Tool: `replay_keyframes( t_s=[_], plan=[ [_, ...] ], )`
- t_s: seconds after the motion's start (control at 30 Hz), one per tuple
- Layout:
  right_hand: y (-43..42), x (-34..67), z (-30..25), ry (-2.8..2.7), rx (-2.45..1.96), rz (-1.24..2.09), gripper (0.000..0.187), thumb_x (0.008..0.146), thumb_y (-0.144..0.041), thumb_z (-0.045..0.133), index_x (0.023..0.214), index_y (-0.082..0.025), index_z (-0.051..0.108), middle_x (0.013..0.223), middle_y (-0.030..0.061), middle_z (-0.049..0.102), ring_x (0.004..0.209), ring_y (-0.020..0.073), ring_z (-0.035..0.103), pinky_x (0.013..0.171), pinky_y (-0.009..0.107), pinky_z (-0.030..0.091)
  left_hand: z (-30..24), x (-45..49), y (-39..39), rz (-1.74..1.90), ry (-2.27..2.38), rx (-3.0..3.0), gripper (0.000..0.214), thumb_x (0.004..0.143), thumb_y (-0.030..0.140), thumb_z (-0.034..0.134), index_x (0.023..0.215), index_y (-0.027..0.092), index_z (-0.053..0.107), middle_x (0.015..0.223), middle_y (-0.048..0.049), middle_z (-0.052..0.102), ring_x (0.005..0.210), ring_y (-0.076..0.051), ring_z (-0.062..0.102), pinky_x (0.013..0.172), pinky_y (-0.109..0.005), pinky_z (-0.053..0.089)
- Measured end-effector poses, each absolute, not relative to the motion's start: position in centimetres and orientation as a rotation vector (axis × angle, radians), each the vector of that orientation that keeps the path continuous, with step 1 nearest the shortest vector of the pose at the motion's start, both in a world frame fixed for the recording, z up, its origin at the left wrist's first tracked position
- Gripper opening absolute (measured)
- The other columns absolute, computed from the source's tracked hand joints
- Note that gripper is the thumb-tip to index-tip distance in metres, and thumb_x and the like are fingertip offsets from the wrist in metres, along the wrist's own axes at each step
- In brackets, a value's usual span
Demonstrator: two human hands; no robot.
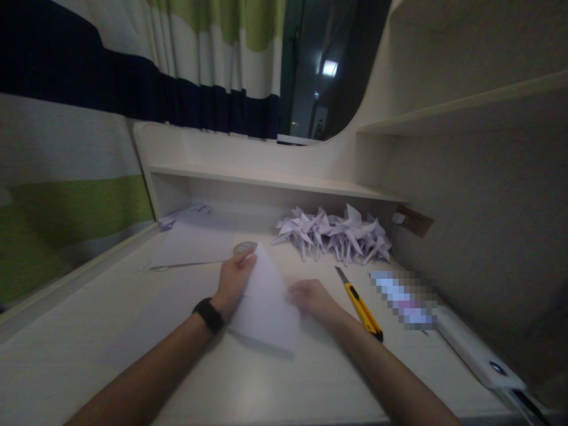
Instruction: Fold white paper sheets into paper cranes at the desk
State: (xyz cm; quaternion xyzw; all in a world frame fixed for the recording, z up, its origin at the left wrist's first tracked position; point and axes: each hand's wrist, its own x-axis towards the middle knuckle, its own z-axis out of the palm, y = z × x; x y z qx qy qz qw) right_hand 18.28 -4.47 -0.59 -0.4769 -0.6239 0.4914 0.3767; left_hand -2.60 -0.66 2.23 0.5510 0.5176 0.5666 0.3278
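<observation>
A white sheet of paper (268, 307), its bottom edge raised off the desk and slightly smeared, is between my two hands. My left hand (234, 281), with a black band on the wrist, is closed on the sheet's upper left edge. The fingers of my right hand (314, 300) pinch its right edge; their tips are blurred. Just behind my left hand lies a roll of tape (243, 247), partly covered by it. To the right of my right arm rests a yellow utility knife (364, 313) with some blade showing.
Many white paper pinwheels (337, 234) are heaped at the back right. A paper stack (195, 239) lies at back left, with rolled paper sticks (184, 216) behind. A pixelated phone-like object (403, 300) and a white power strip (477, 349) line the right wall. A low shelf (266, 177) spans the back.
</observation>
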Motion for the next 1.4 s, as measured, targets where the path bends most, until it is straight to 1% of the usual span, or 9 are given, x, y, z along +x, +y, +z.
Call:
replay_keyframes(
  t_s=[0.17,0.27,0.43,0.5,0.63,0.87,1.03,1.2,1.4],
  plan=[
    [-4.5,17.7,-0.8,-1.485,-1.15,1.269,0.05,0.067,-0.063,0.067,0.067,-0.013,0.062,0.054,-0.0014,0.054,0.045,0.0087,0.045,0.043,0.021,0.032,1.2,-1.6,-1.0,1.402,1.243,1.474,0.029,0.079,0.027,0.063,0.101,0.01,0.072,0.106,-0.0132,0.072,0.098,-0.025,0.066,0.085,-0.033,0.051],
    [-4.5,17.5,-0.9,-1.383,-1.168,1.256,0.051,0.063,-0.064,0.07,0.066,-0.013,0.063,0.053,-0.0014,0.054,0.046,0.0089,0.044,0.043,0.021,0.031,0.4,-0.7,-1.6,1.254,1.109,1.486,0.029,0.079,0.034,0.064,0.095,0.012,0.074,0.093,-0.0108,0.074,0.082,-0.024,0.068,0.072,-0.032,0.053],
    [-4.4,17.6,-0.9,-1.298,-1.223,1.254,0.048,0.058,-0.058,0.076,0.064,-0.012,0.065,0.052,-0.0012,0.055,0.045,0.0083,0.042,0.044,0.022,0.03,-0.2,-0.3,-2.2,1.173,1.005,1.49,0.035,0.079,0.043,0.062,0.089,0.012,0.073,0.081,-0.0085,0.074,0.066,-0.02,0.064,0.057,-0.027,0.047],
    [-4.5,17.6,-0.8,-1.284,-1.207,1.291,0.046,0.057,-0.056,0.077,0.064,-0.012,0.065,0.052,-0.0011,0.056,0.045,0.0084,0.043,0.045,0.022,0.031,-0.3,-0.4,-2.1,1.161,1.002,1.478,0.035,0.078,0.043,0.063,0.088,0.011,0.073,0.078,-0.0081,0.073,0.064,-0.019,0.063,0.055,-0.026,0.045],
    [-4.7,17.6,-0.6,-1.29,-1.206,1.313,0.042,0.056,-0.051,0.078,0.054,-0.014,0.06,0.047,-0.0021,0.052,0.043,0.0079,0.04,0.043,0.022,0.028,-0.5,-0.5,-1.9,1.108,0.984,1.461,0.035,0.076,0.043,0.064,0.086,0.011,0.072,0.078,-0.0085,0.072,0.063,-0.018,0.062,0.056,-0.026,0.045],
    [-4.4,17.6,-1.0,-1.241,-1.174,1.349,0.035,0.059,-0.044,0.077,0.058,-0.013,0.061,0.048,-0.0027,0.053,0.041,0.0075,0.042,0.042,0.021,0.027,-0.9,-0.2,-2.0,1.032,0.971,1.451,0.032,0.072,0.041,0.067,0.081,0.011,0.07,0.073,-0.0084,0.07,0.062,-0.018,0.06,0.055,-0.026,0.043],
    [-4.3,17.7,-1.3,-1.201,-1.191,1.344,0.031,0.06,-0.039,0.076,0.053,-0.013,0.059,0.044,-0.0024,0.051,0.039,0.0081,0.042,0.041,0.022,0.029,-1.0,-0.2,-2.2,0.922,0.891,1.55,0.029,0.073,0.04,0.067,0.073,0.011,0.069,0.067,-0.0057,0.066,0.059,-0.016,0.056,0.053,-0.024,0.038],
    [-4.0,17.8,-1.8,-1.175,-1.129,1.395,0.031,0.059,-0.039,0.077,0.055,-0.014,0.058,0.045,-0.0028,0.053,0.038,0.0084,0.043,0.04,0.022,0.029,-1.5,-0.4,-2.2,0.808,0.829,1.533,0.031,0.073,0.042,0.067,0.072,0.011,0.068,0.064,-0.0043,0.063,0.055,-0.013,0.051,0.05,-0.023,0.034],
    [-3.7,17.9,-2.3,-1.159,-1.076,1.434,0.042,0.066,-0.051,0.072,0.053,-0.014,0.057,0.045,-0.0006,0.054,0.037,0.0095,0.044,0.041,0.024,0.032,-0.8,-0.6,-2.5,0.726,0.757,1.602,0.029,0.072,0.041,0.068,0.066,0.012,0.067,0.061,-0.0031,0.059,0.053,-0.012,0.047,0.049,-0.023,0.032]
  ],
)
